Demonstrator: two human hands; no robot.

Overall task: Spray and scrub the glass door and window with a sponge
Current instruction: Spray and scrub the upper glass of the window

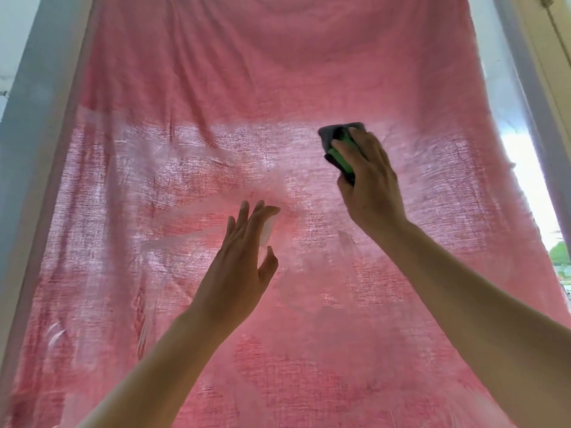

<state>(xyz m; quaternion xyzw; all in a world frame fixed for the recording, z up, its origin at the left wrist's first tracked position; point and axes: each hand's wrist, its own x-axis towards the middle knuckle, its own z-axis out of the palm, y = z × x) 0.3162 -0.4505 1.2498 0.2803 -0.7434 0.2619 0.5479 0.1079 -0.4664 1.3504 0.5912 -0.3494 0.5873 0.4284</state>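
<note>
Both forearms reach up and forward toward the glass pane (173,168), the right one raised higher than the left. The right hand (370,186) is curled round a green sponge (340,143) with a dark grey scrubbing face, fingers over its back, holding it flat against the upper middle of the glass. The left hand (244,257) is spread loose, fingers straight and close together, thumb apart, held up at the pane lower down; whether the fingertips actually touch it I cannot tell. Whitish wet streaks smear the glass around both hands. A pink woven cloth (278,50) hangs behind the pane, between pale frame posts (37,118).
</note>
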